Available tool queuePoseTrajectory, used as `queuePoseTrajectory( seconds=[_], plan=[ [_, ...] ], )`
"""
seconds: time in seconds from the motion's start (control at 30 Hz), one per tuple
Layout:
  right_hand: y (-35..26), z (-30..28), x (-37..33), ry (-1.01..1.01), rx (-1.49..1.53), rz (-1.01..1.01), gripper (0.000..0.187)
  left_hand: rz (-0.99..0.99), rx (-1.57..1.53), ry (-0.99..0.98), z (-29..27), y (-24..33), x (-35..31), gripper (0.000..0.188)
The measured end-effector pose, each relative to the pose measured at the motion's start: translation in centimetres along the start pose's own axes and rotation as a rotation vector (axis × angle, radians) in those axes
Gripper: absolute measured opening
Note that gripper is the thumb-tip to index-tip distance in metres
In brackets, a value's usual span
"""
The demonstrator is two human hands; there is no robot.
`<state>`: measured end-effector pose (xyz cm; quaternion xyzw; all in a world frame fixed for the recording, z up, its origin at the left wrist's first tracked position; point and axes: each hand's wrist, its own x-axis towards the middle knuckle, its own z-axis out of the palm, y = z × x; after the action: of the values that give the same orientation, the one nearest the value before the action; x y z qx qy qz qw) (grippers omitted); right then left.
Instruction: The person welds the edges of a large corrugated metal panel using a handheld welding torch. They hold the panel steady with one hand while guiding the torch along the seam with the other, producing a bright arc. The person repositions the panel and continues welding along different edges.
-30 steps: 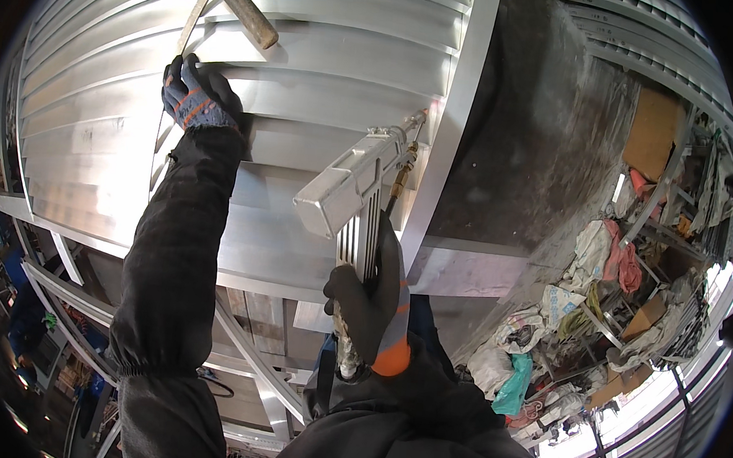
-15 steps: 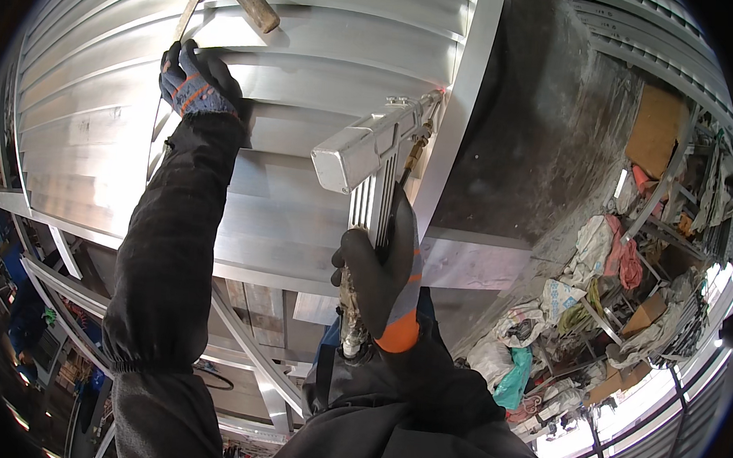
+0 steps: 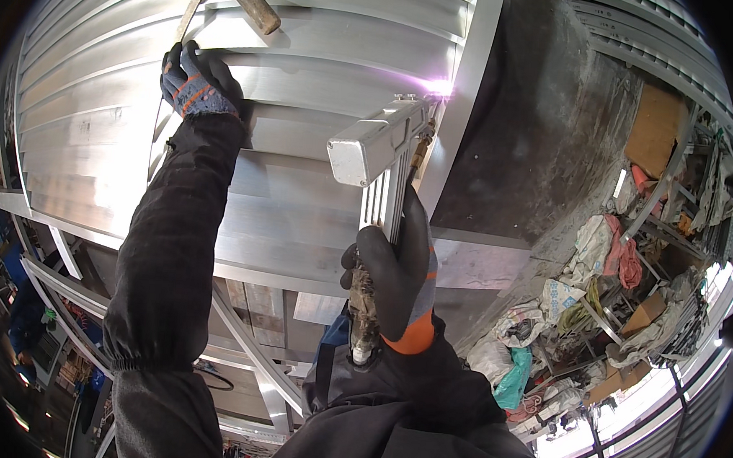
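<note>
My right hand (image 3: 391, 268), in a dark glove with an orange cuff, is closed around the ribbed grip of a silver handheld laser welder (image 3: 371, 149). Its nozzle meets the seam between the slatted metal panel (image 3: 308, 83) and the upright frame bar (image 3: 465, 92). A bright violet-white glow (image 3: 440, 87) burns at that tip. Over on the panel's left, my gloved left hand (image 3: 195, 84) has its fingers curled at a thin, narrow strip (image 3: 194, 7), seemingly gripping it; the palm side is hidden. Above this hand, a worn wooden handle (image 3: 250, 2) lies on the slats, its far end out of view.
Right of the frame bar lies a dark, scuffed sheet surface (image 3: 531, 138). Beyond it are piled sacks (image 3: 587, 251), a cardboard piece (image 3: 653, 133) and a teal bag (image 3: 512, 379). Metal supports (image 3: 254, 344) run beneath the panel's near edge.
A bright violet glow has appeared at the nozzle tip. My right hand and the welder have shifted slightly right. The left hand stays nearly in place.
</note>
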<state>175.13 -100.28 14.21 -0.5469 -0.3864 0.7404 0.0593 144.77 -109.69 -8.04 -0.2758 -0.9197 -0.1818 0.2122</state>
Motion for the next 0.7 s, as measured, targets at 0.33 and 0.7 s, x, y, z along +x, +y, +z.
queuePoseTrajectory(
  seconds=[0.33, 0.7],
  plan=[
    [0.7, -0.2, -0.1, -0.045, 0.021, -0.032, 0.07, -0.009, -0.06, -0.007, -0.4, 0.5, 0.1, 0.04],
    [1.3, -0.1, -0.8, -0.025, 0.01, -0.038, 0.069, 0.032, 0.018, -0.009, -0.5, 0.6, 0.1, 0.042]
  ],
)
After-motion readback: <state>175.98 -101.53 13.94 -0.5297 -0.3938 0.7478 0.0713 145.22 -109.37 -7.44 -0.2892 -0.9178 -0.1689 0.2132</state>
